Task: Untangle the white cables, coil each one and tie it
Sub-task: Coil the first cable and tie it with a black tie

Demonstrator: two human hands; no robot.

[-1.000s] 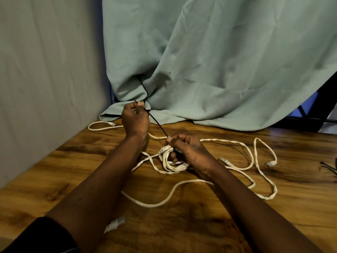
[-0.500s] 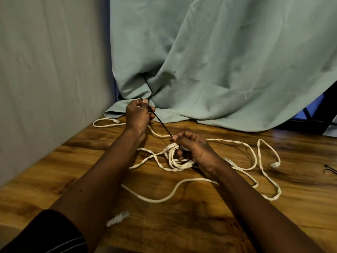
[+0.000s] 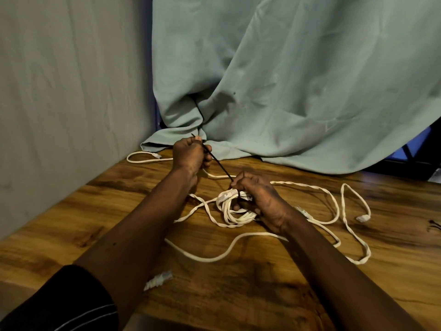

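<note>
A small coil of white cable (image 3: 232, 211) lies on the wooden table (image 3: 393, 271), and my right hand (image 3: 260, 197) grips it at its top. A thin black tie (image 3: 218, 163) wraps the coil there and runs taut up and left into my left hand (image 3: 191, 155), which grips its free end in a fist. Loose white cable (image 3: 343, 211) trails in loops to the right and front. One end plug (image 3: 363, 218) lies at the right, another plug (image 3: 157, 280) near the front, and a third plug (image 3: 156, 155) at the back left.
A green cloth (image 3: 286, 80) hangs behind and drapes onto the table's back edge. A grey wall (image 3: 71, 103) closes the left side. Thin dark ties (image 3: 434, 224) lie at the right edge of the view.
My left hand has drawn the black tie slightly up and away, keeping it taut. My right hand stays on the coil.
</note>
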